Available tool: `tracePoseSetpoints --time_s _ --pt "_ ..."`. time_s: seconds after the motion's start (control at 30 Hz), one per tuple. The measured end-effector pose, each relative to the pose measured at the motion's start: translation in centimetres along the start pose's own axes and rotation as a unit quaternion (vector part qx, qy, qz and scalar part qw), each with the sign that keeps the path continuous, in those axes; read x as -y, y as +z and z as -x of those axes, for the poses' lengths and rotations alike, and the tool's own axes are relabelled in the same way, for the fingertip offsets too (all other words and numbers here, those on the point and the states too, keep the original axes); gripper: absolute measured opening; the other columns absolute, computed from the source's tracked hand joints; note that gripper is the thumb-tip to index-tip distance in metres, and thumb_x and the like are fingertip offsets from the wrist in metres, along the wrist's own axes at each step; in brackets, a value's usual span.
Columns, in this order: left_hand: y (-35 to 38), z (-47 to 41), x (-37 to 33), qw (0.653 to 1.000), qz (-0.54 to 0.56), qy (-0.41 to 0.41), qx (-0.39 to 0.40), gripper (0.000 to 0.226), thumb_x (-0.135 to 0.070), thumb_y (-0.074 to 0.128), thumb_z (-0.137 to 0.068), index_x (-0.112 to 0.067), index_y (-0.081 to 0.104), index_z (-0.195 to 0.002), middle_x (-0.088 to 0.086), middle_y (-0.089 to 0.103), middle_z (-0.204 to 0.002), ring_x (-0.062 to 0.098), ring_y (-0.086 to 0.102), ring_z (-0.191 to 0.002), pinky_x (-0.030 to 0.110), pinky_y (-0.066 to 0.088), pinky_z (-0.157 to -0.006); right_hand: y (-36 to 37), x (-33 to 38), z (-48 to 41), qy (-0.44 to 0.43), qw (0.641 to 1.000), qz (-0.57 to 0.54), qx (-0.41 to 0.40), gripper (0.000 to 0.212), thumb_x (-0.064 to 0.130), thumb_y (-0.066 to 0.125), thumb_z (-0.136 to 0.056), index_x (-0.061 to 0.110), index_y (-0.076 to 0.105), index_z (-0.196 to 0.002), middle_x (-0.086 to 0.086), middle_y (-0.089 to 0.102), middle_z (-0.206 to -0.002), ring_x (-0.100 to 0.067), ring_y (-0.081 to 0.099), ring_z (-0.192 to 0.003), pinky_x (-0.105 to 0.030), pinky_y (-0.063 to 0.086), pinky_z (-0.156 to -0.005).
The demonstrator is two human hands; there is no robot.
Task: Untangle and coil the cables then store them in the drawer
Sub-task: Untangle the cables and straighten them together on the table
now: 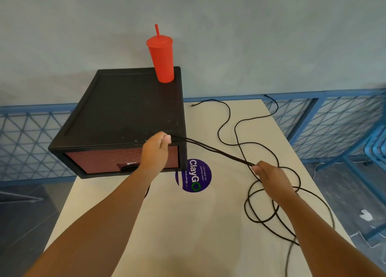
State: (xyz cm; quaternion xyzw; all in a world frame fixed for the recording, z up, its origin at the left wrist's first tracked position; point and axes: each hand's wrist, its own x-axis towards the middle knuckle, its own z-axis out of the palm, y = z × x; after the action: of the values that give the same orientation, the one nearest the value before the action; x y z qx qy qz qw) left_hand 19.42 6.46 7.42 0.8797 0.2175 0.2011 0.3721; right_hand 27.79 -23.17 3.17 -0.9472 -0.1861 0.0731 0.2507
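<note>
A thin black cable (231,118) snakes over the beige table (188,224) on the right, with loose loops near my right forearm. My left hand (155,151) pinches a bundle of strands in front of the drawer unit. My right hand (269,173) grips the same strands, which run taut between the two hands. One cable end (191,105) lies at the back of the table. The black drawer unit (125,113) stands at the table's back left; its reddish-brown drawer front (100,161) is closed.
A red tumbler with a straw (161,61) stands on the drawer unit's back right corner. A purple round sticker (195,176) is on the table. Blue metal mesh railing (334,126) runs behind and to the right. The table edge falls off on both sides.
</note>
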Motion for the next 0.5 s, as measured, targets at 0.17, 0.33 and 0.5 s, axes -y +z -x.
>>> tracePoseSetpoints --time_s 0.17,0.33,0.5 --pt "0.3 1.3 0.7 0.996 -0.065 0.057 0.011 0.025 -0.018 0.039 -0.098 -0.004 0.059 -0.093 0.001 0.054 -0.082 0.014 0.051 -0.078 0.02 0.034 -0.064 0.5 -1.6 0.4 0.047 0.998 -0.028 -0.036 0.037 0.033 0.035 -0.097 0.013 0.046 -0.069 -0.001 0.046 -0.055 -0.019 0.044 -0.053 -0.028 0.032 -0.05" --pt "2.0 2.7 1.9 0.977 -0.148 0.068 0.141 0.024 -0.022 0.034 -0.1 -0.009 0.055 -0.096 0.002 0.054 -0.089 0.018 0.054 -0.086 0.023 0.034 -0.072 1.4 -1.0 0.5 0.067 0.996 -0.039 -0.05 0.04 0.034 0.034 -0.098 0.013 0.038 -0.064 0.0 0.04 -0.053 -0.016 0.036 -0.051 -0.027 0.03 -0.048" --pt "4.7 4.2 2.5 0.926 -0.247 0.055 0.28 0.045 -0.025 0.038 -0.098 -0.015 0.031 -0.141 0.005 0.042 -0.14 0.021 0.039 -0.127 0.037 0.04 -0.103 2.7 -0.3 -0.1 0.185 0.972 -0.121 -0.077 0.043 0.031 0.033 -0.1 0.009 0.042 -0.064 -0.005 0.045 -0.057 -0.019 0.041 -0.054 -0.028 0.031 -0.049"
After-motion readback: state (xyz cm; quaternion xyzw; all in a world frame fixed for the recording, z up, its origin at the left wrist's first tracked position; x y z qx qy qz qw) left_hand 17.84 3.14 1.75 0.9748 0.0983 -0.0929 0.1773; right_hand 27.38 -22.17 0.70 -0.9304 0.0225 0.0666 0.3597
